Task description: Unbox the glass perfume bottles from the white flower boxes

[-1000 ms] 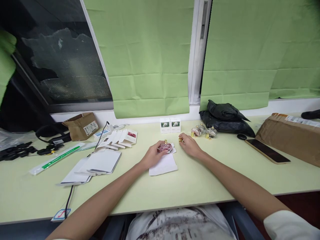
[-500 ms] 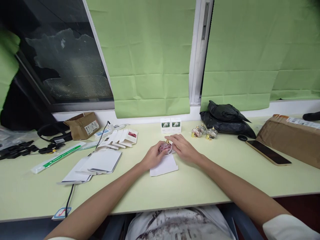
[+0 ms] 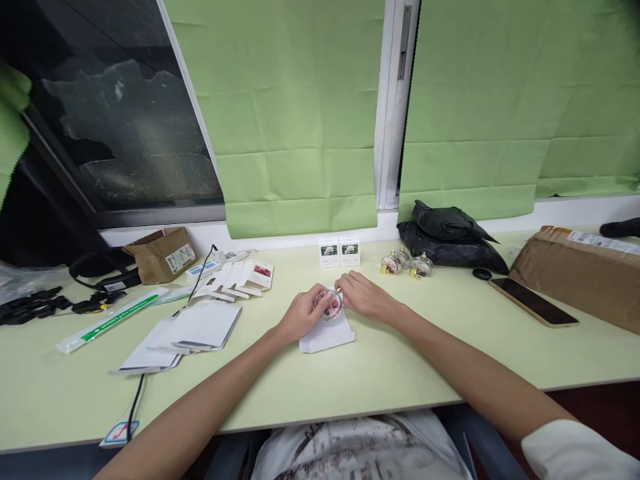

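Observation:
My left hand (image 3: 303,316) is closed around a round clear glass perfume bottle (image 3: 331,305) with a pink, flower-like pattern. The bottle is tilted, its gold neck pointing to the upper right. At that neck the fingers of my right hand (image 3: 364,295) are pinched together, hiding part of it. Beneath the bottle lies a flattened white carton (image 3: 327,338) on the table. Two small white boxes with flower pictures (image 3: 340,251) stand side by side behind my hands. Several similar glass bottles with gold necks (image 3: 406,262) sit to their right.
Folded white cartons (image 3: 200,325) and a row of cartons with a red picture (image 3: 235,280) lie at left, near an open cardboard box (image 3: 163,255). On the right are black plastic bags (image 3: 450,240), a phone (image 3: 533,302) and a large brown parcel (image 3: 575,273).
The bottle has tipped from upright so that its round face shows and its neck leans right. My right fingers, stretched over the top before, are now curled at the neck.

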Motion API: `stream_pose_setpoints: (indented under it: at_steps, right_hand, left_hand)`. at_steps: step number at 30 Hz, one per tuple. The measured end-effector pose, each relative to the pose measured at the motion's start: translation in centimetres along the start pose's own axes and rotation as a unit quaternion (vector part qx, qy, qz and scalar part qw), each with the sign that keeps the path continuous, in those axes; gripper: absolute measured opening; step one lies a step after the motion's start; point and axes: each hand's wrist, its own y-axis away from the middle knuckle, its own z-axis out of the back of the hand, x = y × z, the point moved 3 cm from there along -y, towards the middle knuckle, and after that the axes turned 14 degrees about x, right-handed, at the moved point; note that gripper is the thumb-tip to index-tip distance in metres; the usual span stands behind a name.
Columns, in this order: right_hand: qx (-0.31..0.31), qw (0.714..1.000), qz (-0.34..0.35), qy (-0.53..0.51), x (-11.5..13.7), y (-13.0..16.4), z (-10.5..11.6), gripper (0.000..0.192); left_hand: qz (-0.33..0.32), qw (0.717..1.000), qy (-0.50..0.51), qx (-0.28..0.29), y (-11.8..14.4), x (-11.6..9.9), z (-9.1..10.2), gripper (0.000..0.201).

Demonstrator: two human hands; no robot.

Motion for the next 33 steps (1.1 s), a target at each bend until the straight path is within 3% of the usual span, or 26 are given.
stream_pose_setpoints:
  at_steps: [5,12,18,27,33]
  right_hand:
    - [0.004,0.997,-0.071,0.03,-1.2,0.1,0.6,0.014]
    - [-0.031,0.983,-0.143,-0.111,-4.0,1.9,0.8,0.029]
    - [-0.019,0.968,-0.229,-0.101,-6.0,2.3,0.0,0.019]
    - [0.132,0.966,-0.205,-0.087,-7.1,3.9,-3.3,0.012]
    - [0.122,0.965,-0.218,-0.079,-6.8,4.0,-2.8,0.013]
  left_hand:
    - [0.002,0.999,0.026,0.02,0.1,-0.3,-0.3,0.039]
    - [0.013,0.997,0.071,0.005,0.1,0.5,0.0,0.041]
    - [0.015,0.995,0.094,-0.02,0.0,1.1,0.1,0.041]
    - [0.012,0.992,0.124,-0.031,-0.1,1.2,0.2,0.043]
    - [0.015,0.993,0.109,-0.038,0.0,1.3,0.2,0.041]
